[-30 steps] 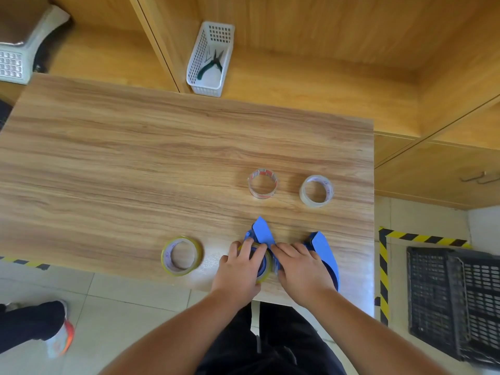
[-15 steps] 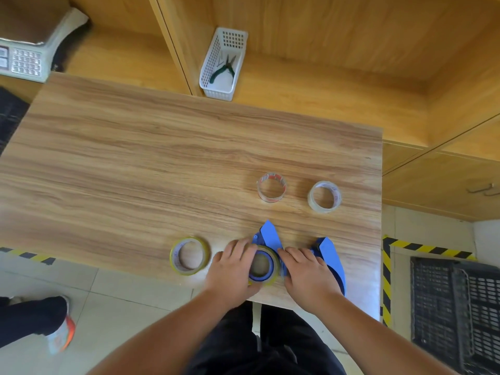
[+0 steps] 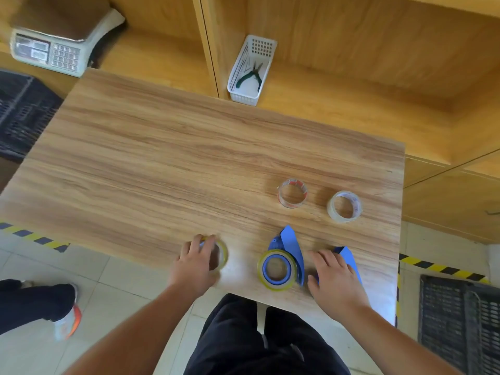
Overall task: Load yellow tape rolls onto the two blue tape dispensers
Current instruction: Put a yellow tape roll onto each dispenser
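Observation:
One blue tape dispenser [image 3: 290,246] lies near the table's front edge with a yellow tape roll [image 3: 276,286] seated on its blue hub. To its left, my left hand [image 3: 195,263] covers a second yellow tape roll [image 3: 222,253], fingers curled over its rim. To the right, my right hand [image 3: 334,280] lies on the second blue dispenser [image 3: 349,259], of which only the tip and right edge show. Whether either hand has a firm grip is unclear.
Two clear tape rolls [image 3: 292,192] [image 3: 344,206] stand behind the dispensers. A white basket [image 3: 253,69] with pliers sits on the shelf beyond the table [image 3: 162,163]. A scale [image 3: 54,41] is far left. Black crates [image 3: 460,320] stand on the floor at both sides.
Both hands left the loaded dispenser. My left hand moved left onto the loose yellow roll; my right hand moved right onto the second dispenser. The camera view shifted.

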Motion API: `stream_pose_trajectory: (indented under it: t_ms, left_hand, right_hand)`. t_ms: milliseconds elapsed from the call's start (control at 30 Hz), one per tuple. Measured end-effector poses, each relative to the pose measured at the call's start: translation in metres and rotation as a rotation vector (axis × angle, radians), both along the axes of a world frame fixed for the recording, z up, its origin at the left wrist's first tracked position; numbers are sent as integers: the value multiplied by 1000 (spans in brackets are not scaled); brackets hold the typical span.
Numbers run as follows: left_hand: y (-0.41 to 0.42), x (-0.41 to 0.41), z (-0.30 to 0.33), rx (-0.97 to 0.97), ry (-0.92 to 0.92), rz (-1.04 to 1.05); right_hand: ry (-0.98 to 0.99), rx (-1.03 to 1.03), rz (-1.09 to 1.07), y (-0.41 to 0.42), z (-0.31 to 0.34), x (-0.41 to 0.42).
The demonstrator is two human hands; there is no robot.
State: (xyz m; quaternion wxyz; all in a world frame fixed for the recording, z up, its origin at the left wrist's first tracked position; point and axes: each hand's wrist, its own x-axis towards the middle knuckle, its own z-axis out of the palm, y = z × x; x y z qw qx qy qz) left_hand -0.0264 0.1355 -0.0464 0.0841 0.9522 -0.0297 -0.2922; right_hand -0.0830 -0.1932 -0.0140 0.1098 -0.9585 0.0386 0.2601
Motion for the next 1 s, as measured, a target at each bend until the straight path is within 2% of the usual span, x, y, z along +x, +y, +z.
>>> stream_pose_trajectory:
  t_ms: [200,367,633,800,1000]
  left_hand:
    - [-7,2,11,-52,-2,56]
    - [-39,5,39,-174,-109,79]
    - [-136,-18,61,-234,-210,-200]
    - [-186,-38,59,-272,-156,-329]
    - [-221,-56,46,-237,-92,-404]
  right_hand:
    - [21,-75,-62,-36,6,-13]
    - [65,-112,-145,-71,11,-29]
    - [123,-57,-149,-96,19,-50]
    - [210,24,-115,-107,12,-63]
    - [208,33,-65,-109,4,-72]
